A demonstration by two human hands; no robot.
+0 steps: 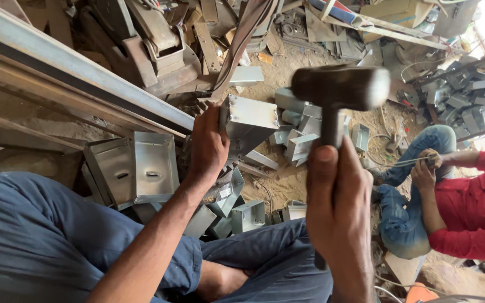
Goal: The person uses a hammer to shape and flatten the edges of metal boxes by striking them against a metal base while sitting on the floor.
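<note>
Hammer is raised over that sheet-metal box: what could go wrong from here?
1. The left hand grips the metal box close beneath the hammer; a stray blow might hit its fingers.
2. The box looks sharp-edged and could cut that hand.
3. A person in a red shirt sits close by.

Your left hand (207, 147) grips a folded sheet-metal box (249, 122) against a long steel beam (79, 76). Your right hand (339, 196) holds a dark-headed hammer (338, 90) raised just beside the box. Similar metal boxes (136, 168) lie on the sandy ground (279, 179).
</note>
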